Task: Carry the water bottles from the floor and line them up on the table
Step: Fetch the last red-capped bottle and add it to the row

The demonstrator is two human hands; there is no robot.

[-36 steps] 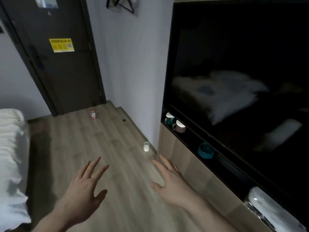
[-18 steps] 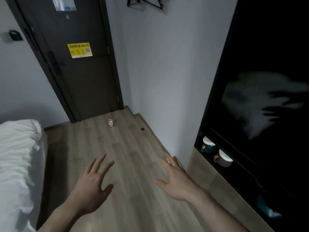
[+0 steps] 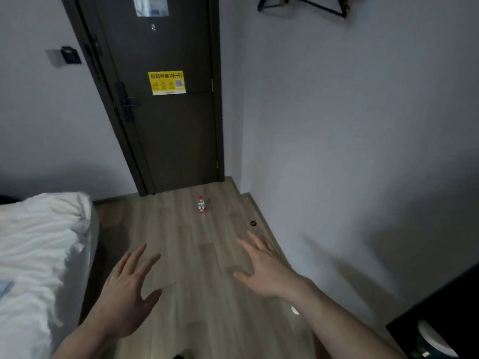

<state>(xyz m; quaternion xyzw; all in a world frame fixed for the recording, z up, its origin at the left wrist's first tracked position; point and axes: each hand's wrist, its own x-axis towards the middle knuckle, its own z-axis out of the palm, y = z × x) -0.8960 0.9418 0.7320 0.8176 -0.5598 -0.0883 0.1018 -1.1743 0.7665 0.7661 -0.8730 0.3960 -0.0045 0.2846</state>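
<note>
Standing upright near door, water bottle (image 3: 201,204), red cap up; left hand (image 3: 129,294), right hand (image 3: 261,270) fingers spread, empty

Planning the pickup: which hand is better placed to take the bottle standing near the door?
Probably the right hand. Both hands are open and empty, but the bottle stands upright ahead between them, somewhat nearer the right one's fingertips than the left hand.
</note>
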